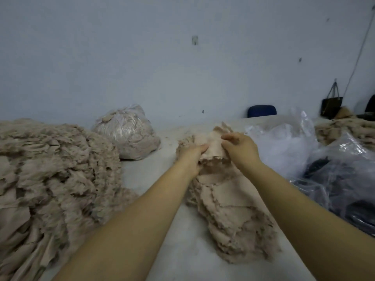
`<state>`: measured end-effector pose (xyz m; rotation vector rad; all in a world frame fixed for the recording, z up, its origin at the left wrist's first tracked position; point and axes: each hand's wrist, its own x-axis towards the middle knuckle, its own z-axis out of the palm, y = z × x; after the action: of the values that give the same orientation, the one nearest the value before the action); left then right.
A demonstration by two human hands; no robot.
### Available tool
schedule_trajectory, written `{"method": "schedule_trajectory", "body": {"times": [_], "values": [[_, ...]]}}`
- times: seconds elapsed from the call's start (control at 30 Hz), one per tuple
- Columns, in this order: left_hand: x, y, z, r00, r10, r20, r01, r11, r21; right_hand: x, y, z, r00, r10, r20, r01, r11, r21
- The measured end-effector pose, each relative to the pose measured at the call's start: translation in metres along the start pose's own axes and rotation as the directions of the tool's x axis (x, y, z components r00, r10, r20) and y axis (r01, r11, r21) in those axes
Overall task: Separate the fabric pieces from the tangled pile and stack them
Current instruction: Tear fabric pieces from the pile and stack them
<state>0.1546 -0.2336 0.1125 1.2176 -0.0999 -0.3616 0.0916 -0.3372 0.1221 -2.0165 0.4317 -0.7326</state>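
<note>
Against a pale wall, a bench (162, 250) carries beige scraps; left hand (191, 157) and right hand (239, 149) pinch one limp, light, fray-edged fabric piece (215, 148) by its upper edge above the tangled pile (227, 209).

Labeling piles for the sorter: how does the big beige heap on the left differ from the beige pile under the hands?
The left heap is far larger and bulkier; the center pile is smaller and narrower. The left heap looks ruffled and jumbled; the center pile shows flatter, layered pieces. Neither hand touches the left heap; the left hand and right hand grip fabric at the center pile's far end. Both are beige fabric with ragged edges, lying on the table.
</note>
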Motion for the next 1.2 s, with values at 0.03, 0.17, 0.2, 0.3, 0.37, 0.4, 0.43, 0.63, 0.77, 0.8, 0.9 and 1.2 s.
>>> {"method": "schedule_trajectory", "body": {"times": [0.03, 0.17, 0.2, 0.3, 0.37, 0.4, 0.43, 0.63, 0.77, 0.8, 0.9, 1.2], "values": [[0.005, -0.009, -0.003, 0.994, 0.061, -0.094, -0.036, 0.968, 0.248, 0.002, 0.01, 0.001, 0.998, 0.043, 0.052, -0.038, 0.994, -0.098], [0.009, -0.033, -0.027, 0.966, 0.252, -0.054, -0.12, 0.627, 0.769, 0.0, 0.044, 0.013, 0.935, 0.167, 0.314, 0.008, 0.873, -0.488], [0.008, -0.034, -0.033, 0.97, 0.241, -0.026, -0.136, 0.63, 0.765, -0.001, 0.048, 0.015, 0.92, 0.183, 0.346, 0.037, 0.839, -0.543], [0.007, -0.036, -0.049, 0.987, 0.156, 0.037, -0.135, 0.685, 0.716, 0.0, 0.05, 0.018, 0.91, 0.205, 0.359, 0.041, 0.82, -0.571], [0.002, -0.036, -0.057, 0.989, 0.138, 0.06, -0.141, 0.712, 0.688, 0.0, 0.048, 0.019, 0.919, 0.18, 0.35, 0.069, 0.802, -0.594], [0.0, -0.035, -0.062, 0.987, 0.142, 0.071, -0.153, 0.729, 0.667, -0.002, 0.045, 0.019, 0.929, 0.157, 0.335, 0.085, 0.79, -0.607], [-0.005, -0.035, -0.068, 0.987, 0.134, 0.086, -0.158, 0.746, 0.647, -0.005, 0.04, 0.018, 0.942, 0.124, 0.311, 0.102, 0.779, -0.619], [-0.042, -0.035, -0.138, 0.973, 0.152, 0.175, -0.228, 0.482, 0.846, -0.066, 0.016, 0.035, 0.895, -0.365, 0.256, 0.431, 0.855, -0.288], [-0.084, -0.043, -0.211, 0.855, 0.469, 0.224, -0.176, -0.146, 0.974, -0.149, 0.029, 0.08, 0.738, -0.468, 0.486, 0.543, 0.839, -0.017], [-0.096, -0.046, -0.226, 0.822, 0.543, 0.173, -0.05, -0.234, 0.971, -0.165, 0.035, 0.093, 0.7, -0.442, 0.561, 0.53, 0.848, 0.007], [-0.126, -0.05, -0.259, 0.886, 0.462, -0.043, 0.181, -0.261, 0.948, -0.187, 0.042, 0.121, 0.664, -0.334, 0.669, 0.46, 0.888, -0.014], [-0.172, -0.068, -0.239, 0.916, 0.36, 0.174, -0.345, 0.489, 0.801, -0.199, 0.016, 0.139, 0.768, 0.006, 0.64, -0.119, 0.984, 0.135]]}}
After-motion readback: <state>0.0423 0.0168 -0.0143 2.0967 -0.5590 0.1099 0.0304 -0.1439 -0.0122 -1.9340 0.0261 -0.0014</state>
